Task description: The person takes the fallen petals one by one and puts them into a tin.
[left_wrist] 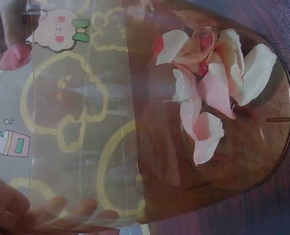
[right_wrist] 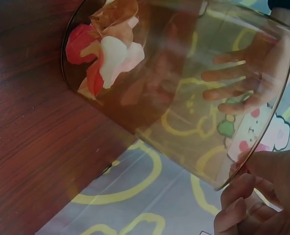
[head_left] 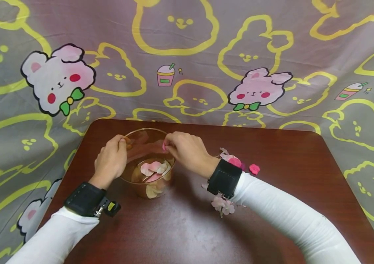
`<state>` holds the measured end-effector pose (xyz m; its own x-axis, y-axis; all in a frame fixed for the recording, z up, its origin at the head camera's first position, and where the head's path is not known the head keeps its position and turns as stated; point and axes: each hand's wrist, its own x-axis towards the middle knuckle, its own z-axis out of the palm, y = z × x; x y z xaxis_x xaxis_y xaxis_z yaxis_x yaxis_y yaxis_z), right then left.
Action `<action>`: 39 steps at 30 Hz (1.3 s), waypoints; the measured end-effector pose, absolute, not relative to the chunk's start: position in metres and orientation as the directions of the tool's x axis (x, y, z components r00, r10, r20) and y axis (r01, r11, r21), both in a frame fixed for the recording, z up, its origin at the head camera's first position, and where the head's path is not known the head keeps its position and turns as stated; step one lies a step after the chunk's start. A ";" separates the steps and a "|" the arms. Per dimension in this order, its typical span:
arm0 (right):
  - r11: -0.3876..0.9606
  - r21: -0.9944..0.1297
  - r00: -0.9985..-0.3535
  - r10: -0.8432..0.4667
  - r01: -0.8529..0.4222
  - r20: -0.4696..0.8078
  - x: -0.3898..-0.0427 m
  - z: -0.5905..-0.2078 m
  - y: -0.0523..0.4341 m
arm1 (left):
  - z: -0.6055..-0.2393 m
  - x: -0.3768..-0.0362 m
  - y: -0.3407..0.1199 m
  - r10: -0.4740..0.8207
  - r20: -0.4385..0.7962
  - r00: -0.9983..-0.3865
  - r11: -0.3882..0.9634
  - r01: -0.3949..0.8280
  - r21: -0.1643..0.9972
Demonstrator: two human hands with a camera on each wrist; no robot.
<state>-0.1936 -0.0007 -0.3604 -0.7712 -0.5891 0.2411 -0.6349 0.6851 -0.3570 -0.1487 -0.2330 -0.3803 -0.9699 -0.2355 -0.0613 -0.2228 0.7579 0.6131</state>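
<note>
A see-through amber container (head_left: 138, 187) stands on the table. Inside it lie several white, pale pink and reddish petals (left_wrist: 218, 88), gathered at its bottom. At the left of the rim my left hand (head_left: 111, 158) grips the container, with its fingers spread along the wall, as the right wrist view shows through the plastic (right_wrist: 184, 127). Over the opposite side of the rim is my right hand (head_left: 189, 148). It pinches a pink petal (head_left: 165, 145) between its fingertips; the left wrist view shows this petal (left_wrist: 16, 57) too.
On the brown table (head_left: 272, 205), right of the container, lie pale blossoms (head_left: 223, 205) and pink flowers (head_left: 234, 161), partly hidden behind my right wrist. A loose pink flower head (head_left: 254, 169) lies farther right. A patterned cloth (head_left: 187, 102) hangs behind the table.
</note>
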 end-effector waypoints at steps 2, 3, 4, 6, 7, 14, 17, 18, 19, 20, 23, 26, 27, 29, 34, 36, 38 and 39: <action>0.681 -0.356 -0.766 -0.599 -0.641 0.235 -0.192 -0.360 -0.001 | -0.380 -0.148 -0.233 -0.234 -0.059 -0.971 0.757 -0.220 0.615; 0.679 -0.354 -0.764 -0.602 -0.643 0.232 -0.192 -0.360 -0.001 | -0.380 -0.148 -0.233 -0.232 -0.057 -0.971 0.758 -0.217 0.616; 0.677 -0.353 -0.761 -0.606 -0.646 0.230 -0.191 -0.360 -0.001 | -0.381 -0.148 -0.233 -0.231 -0.055 -0.971 0.758 -0.216 0.616; 0.677 -0.346 -0.758 -0.611 -0.649 0.228 -0.190 -0.360 -0.001 | -0.381 -0.148 -0.233 -0.232 -0.051 -0.971 0.759 -0.213 0.615; 0.678 -0.342 -0.757 -0.614 -0.650 0.224 -0.190 -0.360 -0.001 | -0.381 -0.148 -0.233 -0.233 -0.048 -0.971 0.759 -0.213 0.615; 0.685 -0.315 -0.751 -0.630 -0.657 0.198 -0.189 -0.362 0.001 | -0.381 -0.149 -0.233 -0.237 -0.048 -0.970 0.758 -0.216 0.616; 0.682 -0.315 -0.749 -0.629 -0.660 0.209 -0.189 -0.362 0.002 | -0.381 -0.149 -0.233 -0.237 -0.044 -0.970 0.758 -0.213 0.617; 0.680 -0.317 -0.749 -0.628 -0.661 0.214 -0.189 -0.361 0.003 | -0.381 -0.149 -0.233 -0.236 -0.043 -0.971 0.759 -0.212 0.616; 0.680 -0.317 -0.749 -0.626 -0.661 0.219 -0.189 -0.361 0.003 | -0.381 -0.149 -0.233 -0.236 -0.042 -0.971 0.759 -0.211 0.616; 0.680 -0.319 -0.749 -0.624 -0.661 0.223 -0.189 -0.360 0.004 | -0.381 -0.149 -0.234 -0.237 -0.041 -0.971 0.759 -0.211 0.616; 0.681 -0.321 -0.752 -0.618 -0.658 0.229 -0.191 -0.359 0.006 | -0.382 -0.149 -0.234 -0.235 -0.038 -0.971 0.759 -0.208 0.616; 0.678 -0.336 -0.755 -0.613 -0.654 0.232 -0.193 -0.357 0.009 | -0.382 -0.149 -0.234 -0.232 -0.036 -0.972 0.760 -0.204 0.616; 0.676 -0.343 -0.756 -0.611 -0.653 0.235 -0.193 -0.356 0.010 | -0.382 -0.149 -0.234 -0.231 -0.037 -0.972 0.760 -0.204 0.617; 0.672 -0.357 -0.759 -0.604 -0.649 0.242 -0.194 -0.354 0.012 | -0.382 -0.149 -0.234 -0.230 -0.042 -0.972 0.760 -0.206 0.617; 0.681 -0.381 -0.779 -0.576 -0.625 0.247 -0.201 -0.352 0.025 | -0.380 -0.149 -0.233 -0.232 -0.056 -0.971 0.757 -0.216 0.617; 0.694 -0.385 -0.792 -0.561 -0.609 0.240 -0.206 -0.353 0.033 | -0.380 -0.149 -0.233 -0.232 -0.058 -0.971 0.758 -0.218 0.615; 0.706 -0.390 -0.805 -0.546 -0.592 0.233 -0.210 -0.355 0.041 | -0.380 -0.149 -0.234 -0.235 -0.059 -0.970 0.756 -0.221 0.616; 0.712 -0.391 -0.810 -0.540 -0.584 0.227 -0.213 -0.356 0.045 | -0.380 -0.149 -0.234 -0.238 -0.060 -0.969 0.755 -0.224 0.616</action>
